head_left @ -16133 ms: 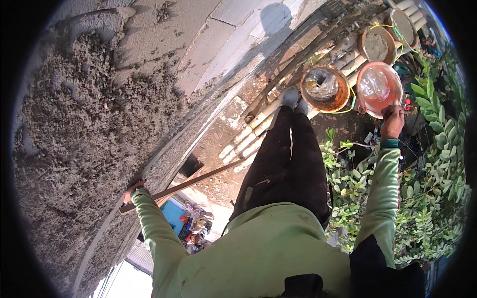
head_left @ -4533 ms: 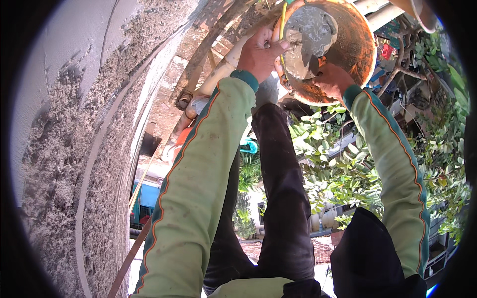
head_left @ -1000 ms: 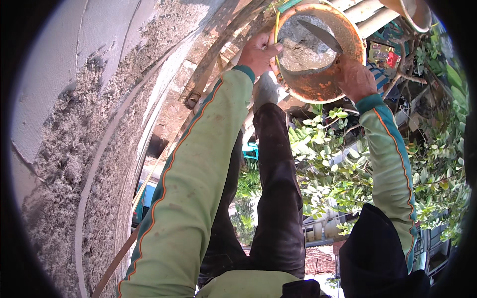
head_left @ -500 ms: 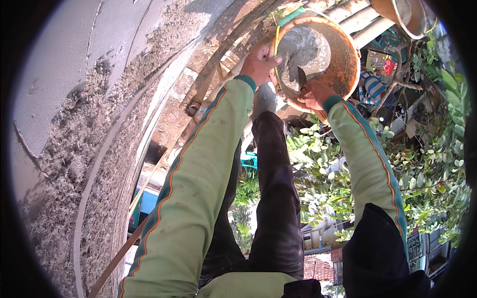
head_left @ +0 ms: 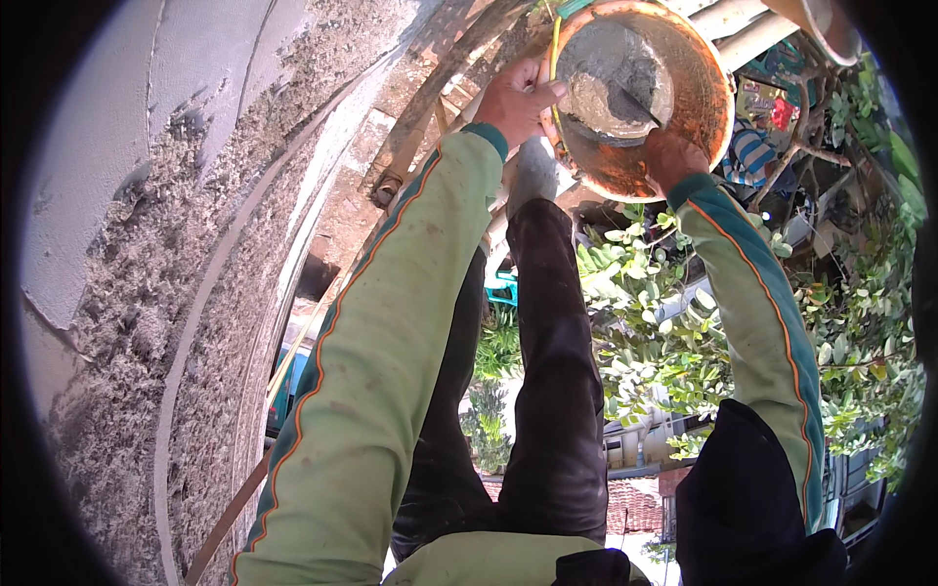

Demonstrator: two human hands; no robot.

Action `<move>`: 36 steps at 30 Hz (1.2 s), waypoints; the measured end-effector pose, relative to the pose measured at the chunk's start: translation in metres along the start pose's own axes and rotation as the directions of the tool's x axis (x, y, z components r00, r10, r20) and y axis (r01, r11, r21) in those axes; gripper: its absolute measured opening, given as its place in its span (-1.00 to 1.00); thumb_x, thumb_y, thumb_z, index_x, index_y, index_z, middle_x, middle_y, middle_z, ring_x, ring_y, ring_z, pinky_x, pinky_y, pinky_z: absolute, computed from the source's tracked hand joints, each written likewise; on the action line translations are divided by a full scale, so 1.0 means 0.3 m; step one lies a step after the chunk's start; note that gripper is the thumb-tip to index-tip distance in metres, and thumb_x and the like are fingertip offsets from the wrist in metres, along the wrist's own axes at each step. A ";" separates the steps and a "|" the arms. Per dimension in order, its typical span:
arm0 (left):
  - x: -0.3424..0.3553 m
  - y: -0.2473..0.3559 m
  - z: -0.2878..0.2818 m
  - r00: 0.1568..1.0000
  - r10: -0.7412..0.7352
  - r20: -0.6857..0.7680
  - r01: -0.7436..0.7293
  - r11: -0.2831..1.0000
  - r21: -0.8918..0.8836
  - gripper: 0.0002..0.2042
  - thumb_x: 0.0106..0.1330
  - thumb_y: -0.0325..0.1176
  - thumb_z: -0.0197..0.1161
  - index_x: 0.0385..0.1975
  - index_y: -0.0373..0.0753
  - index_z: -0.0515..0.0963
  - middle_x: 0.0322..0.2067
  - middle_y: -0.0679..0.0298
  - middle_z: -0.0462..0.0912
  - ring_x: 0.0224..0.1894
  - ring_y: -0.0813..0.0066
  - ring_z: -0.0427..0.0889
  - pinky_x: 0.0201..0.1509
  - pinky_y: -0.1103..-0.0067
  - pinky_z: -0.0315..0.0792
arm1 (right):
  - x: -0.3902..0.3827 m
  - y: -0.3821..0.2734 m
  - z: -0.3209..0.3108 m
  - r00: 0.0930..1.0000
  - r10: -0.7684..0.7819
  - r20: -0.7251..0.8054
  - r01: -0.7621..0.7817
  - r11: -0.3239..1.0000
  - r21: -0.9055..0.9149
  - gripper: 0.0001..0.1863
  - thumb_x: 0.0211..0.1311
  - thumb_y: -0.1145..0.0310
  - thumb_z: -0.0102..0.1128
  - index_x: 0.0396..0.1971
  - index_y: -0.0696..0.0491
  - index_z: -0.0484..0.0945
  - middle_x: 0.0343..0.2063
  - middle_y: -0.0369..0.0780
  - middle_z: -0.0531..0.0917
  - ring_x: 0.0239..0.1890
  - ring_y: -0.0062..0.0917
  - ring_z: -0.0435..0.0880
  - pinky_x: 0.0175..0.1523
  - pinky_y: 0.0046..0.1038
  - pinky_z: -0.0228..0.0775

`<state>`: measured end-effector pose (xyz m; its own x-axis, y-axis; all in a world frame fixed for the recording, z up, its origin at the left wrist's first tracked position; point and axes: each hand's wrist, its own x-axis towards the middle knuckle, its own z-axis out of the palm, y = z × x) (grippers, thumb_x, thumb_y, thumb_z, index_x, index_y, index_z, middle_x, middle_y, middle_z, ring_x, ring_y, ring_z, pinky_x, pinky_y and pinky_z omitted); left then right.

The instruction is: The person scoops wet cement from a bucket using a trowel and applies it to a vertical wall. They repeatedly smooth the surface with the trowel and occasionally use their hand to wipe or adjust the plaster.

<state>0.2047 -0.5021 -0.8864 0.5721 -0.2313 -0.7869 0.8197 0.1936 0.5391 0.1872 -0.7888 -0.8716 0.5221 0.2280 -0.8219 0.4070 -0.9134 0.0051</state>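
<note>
My left hand grips the left rim of a rust-stained orange bucket, beside its yellow wire handle with a green grip. Grey wet mortar lies inside. My right hand is closed on a trowel at the bucket's lower right, its dark blade angled up and left into the mortar; its handle is hidden in my fingers. My grey-covered foot shows just below my left hand, beside the bucket.
A partly plastered wall fills the left side. Bamboo poles lie behind the bucket, with a second bucket at the top right. Leafy branches spread on the right, above rooftops seen far below.
From both hands apart earliest, they came to the orange bucket. In the last half second my right hand moved right with the trowel, and the bucket shifted up in view.
</note>
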 end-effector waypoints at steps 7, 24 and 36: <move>-0.003 -0.002 0.005 0.999 -0.039 0.000 0.039 0.999 0.029 -0.77 0.36 -0.26 0.38 -0.19 -0.24 0.50 -0.34 0.38 0.54 -0.33 0.60 0.59 -0.35 0.53 0.63 | 0.045 -0.130 -0.111 0.825 -0.465 0.321 0.319 0.852 0.415 -0.82 0.21 0.28 0.25 -0.35 0.08 0.70 -0.35 -0.20 0.72 -0.29 -0.35 0.72 -0.15 -0.33 0.58; 0.023 -0.067 0.055 0.951 -0.294 0.091 0.293 0.956 0.026 -0.38 0.14 -0.24 0.46 0.19 -0.28 0.40 0.11 0.06 0.47 0.07 0.14 0.55 -0.11 0.13 0.65 | 0.066 -0.010 -0.137 0.932 0.260 0.251 -0.251 0.965 -0.071 -0.73 0.30 0.29 0.10 -0.20 0.08 0.73 -0.11 -0.04 0.75 -0.05 -0.12 0.76 -0.07 -0.14 0.65; 0.008 -0.056 0.085 0.976 -0.219 0.001 0.219 0.975 0.027 -0.54 0.13 -0.47 0.28 0.08 -0.32 0.42 -0.35 0.23 0.53 -0.30 0.32 0.64 -0.43 0.33 0.64 | -0.166 -0.096 -0.195 0.892 -0.192 0.408 -0.449 -0.279 0.849 -0.73 0.31 0.22 0.29 -0.30 0.17 0.60 -0.52 -0.26 0.58 -0.60 -0.55 0.57 -0.33 -0.42 0.51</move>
<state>0.1930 -0.5302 -0.8895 0.3791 -0.2693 -0.8853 0.9254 0.1124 0.3620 0.1934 -0.7540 -0.7975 0.0817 0.2416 -0.9669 -0.9841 -0.1339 -0.1166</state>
